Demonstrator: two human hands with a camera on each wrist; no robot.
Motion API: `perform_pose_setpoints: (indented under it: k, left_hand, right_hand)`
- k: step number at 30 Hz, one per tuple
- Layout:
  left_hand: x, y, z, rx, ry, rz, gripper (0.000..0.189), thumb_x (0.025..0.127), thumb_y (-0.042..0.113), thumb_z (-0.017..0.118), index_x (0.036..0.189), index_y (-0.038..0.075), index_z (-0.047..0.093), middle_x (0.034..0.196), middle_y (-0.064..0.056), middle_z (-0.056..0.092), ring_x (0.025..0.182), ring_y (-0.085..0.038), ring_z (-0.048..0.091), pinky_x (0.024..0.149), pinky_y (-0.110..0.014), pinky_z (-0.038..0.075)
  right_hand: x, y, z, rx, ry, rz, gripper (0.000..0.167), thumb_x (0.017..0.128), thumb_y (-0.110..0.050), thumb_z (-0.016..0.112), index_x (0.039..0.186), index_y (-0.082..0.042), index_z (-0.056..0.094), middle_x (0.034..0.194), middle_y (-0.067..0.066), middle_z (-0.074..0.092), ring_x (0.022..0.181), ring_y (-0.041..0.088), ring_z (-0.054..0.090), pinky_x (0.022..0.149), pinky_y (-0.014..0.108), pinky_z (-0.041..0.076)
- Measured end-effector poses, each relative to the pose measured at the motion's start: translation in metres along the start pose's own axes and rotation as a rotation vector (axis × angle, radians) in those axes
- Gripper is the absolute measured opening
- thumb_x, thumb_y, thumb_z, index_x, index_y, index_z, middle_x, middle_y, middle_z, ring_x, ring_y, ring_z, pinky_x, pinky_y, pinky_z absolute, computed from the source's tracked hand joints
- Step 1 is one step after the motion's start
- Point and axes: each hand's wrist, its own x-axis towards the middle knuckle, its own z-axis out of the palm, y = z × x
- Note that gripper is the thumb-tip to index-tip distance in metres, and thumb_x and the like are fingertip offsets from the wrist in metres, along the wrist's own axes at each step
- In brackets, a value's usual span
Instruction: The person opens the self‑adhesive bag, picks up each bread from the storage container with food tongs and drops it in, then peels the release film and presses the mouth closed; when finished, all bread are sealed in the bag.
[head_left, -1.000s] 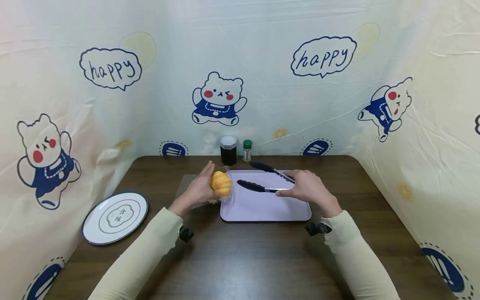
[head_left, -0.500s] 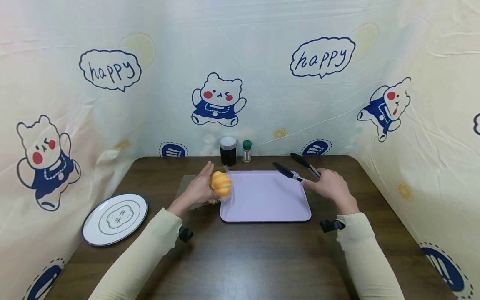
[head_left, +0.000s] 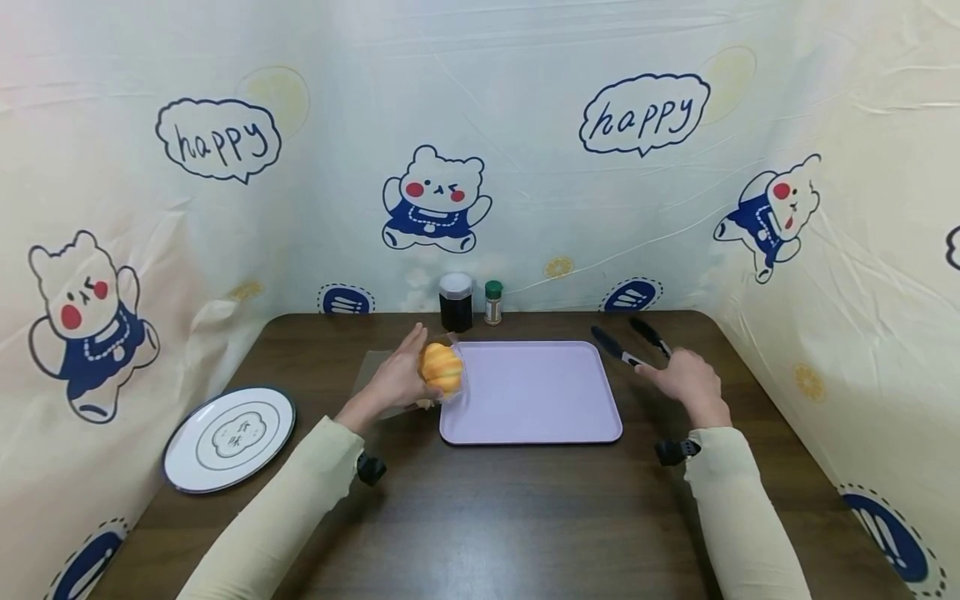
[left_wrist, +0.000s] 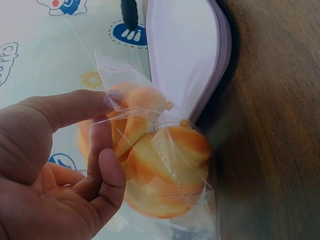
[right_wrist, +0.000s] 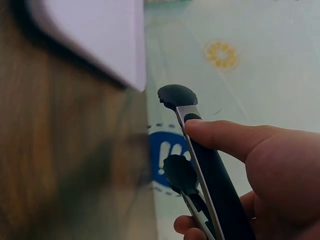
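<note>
In the head view my left hand (head_left: 397, 379) is left of the lilac tray (head_left: 532, 396), at its left rim. Its fingertips pinch a clear plastic bag (left_wrist: 117, 70), whose film stretches from them in the left wrist view. Inside the bag sit golden bread rolls (left_wrist: 170, 170). Out past the tray's right side, my right hand (head_left: 686, 383) grips black-tipped metal tongs (right_wrist: 215, 180) over the table. The thumb lies along one arm of the tongs and the other fingers are around the second arm. The tongs' two tips stand apart with nothing between them.
A round white plate (head_left: 228, 437) with a dark rim lies at the table's left edge. At the back stand a dark jar (head_left: 456, 304) with a pale lid and a small green-capped shaker (head_left: 492, 302). A printed curtain (head_left: 525, 167) hangs behind the brown wooden table (head_left: 487, 525).
My right hand has carried the tongs rightward, from over the tray to beyond its right side. The left hand and the bag of bread stay where they were.
</note>
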Motion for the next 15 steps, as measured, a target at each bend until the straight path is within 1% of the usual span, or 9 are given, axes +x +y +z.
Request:
perform_pose_setpoints:
  k: [5, 10, 15]
  left_hand:
    - [0.001, -0.001, 0.000, 0.004, 0.001, 0.007, 0.117, 0.074, 0.024, 0.089, 0.161, 0.008, 0.011, 0.170, -0.011, 0.001, 0.149, -0.040, 0.030, 0.118, -0.058, 0.031]
    - [0.000, -0.001, -0.002, -0.002, -0.004, 0.007, 0.117, 0.075, 0.024, 0.089, 0.161, 0.008, 0.011, 0.170, -0.011, 0.001, 0.149, -0.041, 0.029, 0.118, -0.059, 0.031]
    - [0.000, -0.002, -0.003, -0.014, -0.007, 0.002, 0.116, 0.076, 0.024, 0.088, 0.161, 0.009, 0.010, 0.170, -0.010, 0.000, 0.149, -0.041, 0.029, 0.118, -0.058, 0.031]
  right_hand:
    - [0.003, 0.009, 0.006, -0.006, -0.031, 0.029, 0.071, 0.088, -0.065, 0.060, 0.099, 0.005, 0.059, 0.089, 0.020, 0.054, 0.077, 0.032, 0.053, 0.058, 0.038, 0.042]
    - [0.006, 0.016, 0.014, 0.001, -0.072, 0.058, 0.071, 0.087, -0.065, 0.061, 0.100, 0.006, 0.059, 0.090, 0.019, 0.053, 0.078, 0.032, 0.052, 0.059, 0.037, 0.042]
    - [0.007, 0.021, 0.019, -0.025, -0.091, 0.070, 0.073, 0.086, -0.065, 0.062, 0.100, 0.006, 0.060, 0.091, 0.021, 0.054, 0.078, 0.033, 0.052, 0.059, 0.039, 0.043]
